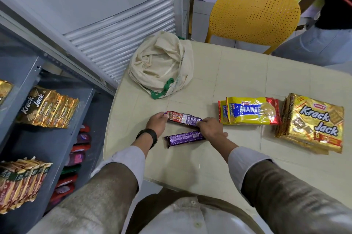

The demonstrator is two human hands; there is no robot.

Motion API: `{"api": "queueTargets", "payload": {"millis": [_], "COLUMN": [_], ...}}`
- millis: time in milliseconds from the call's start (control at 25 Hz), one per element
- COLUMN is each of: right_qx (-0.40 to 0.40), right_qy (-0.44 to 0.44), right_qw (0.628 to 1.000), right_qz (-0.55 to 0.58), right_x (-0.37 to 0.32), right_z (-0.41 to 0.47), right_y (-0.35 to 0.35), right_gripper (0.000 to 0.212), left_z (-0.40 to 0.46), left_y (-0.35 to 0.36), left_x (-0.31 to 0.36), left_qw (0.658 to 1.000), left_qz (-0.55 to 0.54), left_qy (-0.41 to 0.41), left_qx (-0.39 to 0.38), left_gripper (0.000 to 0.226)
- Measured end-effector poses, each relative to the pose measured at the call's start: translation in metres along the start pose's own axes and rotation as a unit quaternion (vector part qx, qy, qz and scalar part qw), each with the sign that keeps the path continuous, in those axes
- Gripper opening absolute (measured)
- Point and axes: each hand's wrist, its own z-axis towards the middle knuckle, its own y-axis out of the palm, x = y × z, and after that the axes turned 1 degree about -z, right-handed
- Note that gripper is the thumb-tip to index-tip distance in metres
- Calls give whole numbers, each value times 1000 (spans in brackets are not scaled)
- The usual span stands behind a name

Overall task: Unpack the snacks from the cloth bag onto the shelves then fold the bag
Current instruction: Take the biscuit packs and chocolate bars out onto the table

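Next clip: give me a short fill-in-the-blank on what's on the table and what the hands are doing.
1. Both hands, left hand and right hand, hold the ends of one ____ packet.
2. The cloth bag lies at the table's far ____ corner.
3. The Marie packs lie directly ____ of the table's Krack Jack pack.

Missing: biscuit; left; left

"Krack Jack" gold packs (312,123), "MARIE" yellow packs (251,111), table
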Motion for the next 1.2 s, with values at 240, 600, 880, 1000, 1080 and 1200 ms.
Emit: {"api": "queueTargets", "payload": {"millis": [240, 600, 880, 1000, 1080, 1200], "right_qx": [-4, 3, 48, 32, 13, -18], "right_qy": [-79, -16, -66, -96, -112, -109], "right_qw": [984, 983, 962, 952, 956, 965], "right_qz": [158, 182, 261, 290, 272, 237], "right_x": [11, 52, 50, 36, 27, 18], "right_z": [-5, -3, -16, -16, -13, -8], "right_y": [8, 12, 1, -5, -8, -8], "right_gripper": [49, 52, 41, 47, 47, 41], "left_z": [-10, -41, -55, -50, -46, -39], "left_y": [-3, 10, 19, 7, 1, -3], "left_x": [-27, -58, -64, -55, -41, -29], "left_qw": [995, 993, 988, 990, 991, 994], "left_qz": [99, 29, -129, -130, -123, -99], "left_qy": [-18, -107, -77, -30, -22, -26], "left_qx": [-8, 40, 40, 52, 56, 50], "left_gripper": [39, 23, 18, 33, 38, 37]}}
